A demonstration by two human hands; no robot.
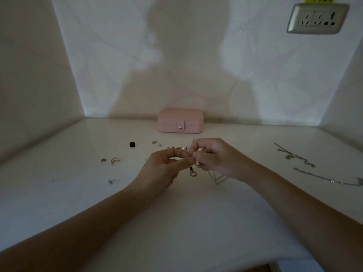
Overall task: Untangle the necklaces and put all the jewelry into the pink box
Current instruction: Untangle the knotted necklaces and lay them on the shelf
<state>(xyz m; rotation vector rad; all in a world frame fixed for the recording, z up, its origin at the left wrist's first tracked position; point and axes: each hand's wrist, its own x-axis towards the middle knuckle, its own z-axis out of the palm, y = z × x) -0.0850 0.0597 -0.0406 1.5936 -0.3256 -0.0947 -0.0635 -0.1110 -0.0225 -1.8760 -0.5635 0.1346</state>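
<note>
The pink box (pixel 180 121) stands closed against the back wall, its snap tab fastened. In front of it my left hand (pixel 165 169) and my right hand (pixel 214 156) meet over the white table, each pinching a thin tangled necklace chain (pixel 218 178) whose loop hangs below my right hand. A small ring pendant (pixel 192 173) dangles under the fingertips. Small earrings (pixel 177 147) lie in a row just behind my hands. Two straightened silver necklaces (pixel 294 156) (pixel 330 180) lie at the right.
A black earring back or bead (pixel 132 144) lies left of the earring row. A gold cuff (pixel 115 160), a tiny dark stud (pixel 103 160) and a star stud (pixel 111 181) rest at the left. A wall socket (pixel 317 18) is at upper right. The table's front edge (pixel 271 265) is near.
</note>
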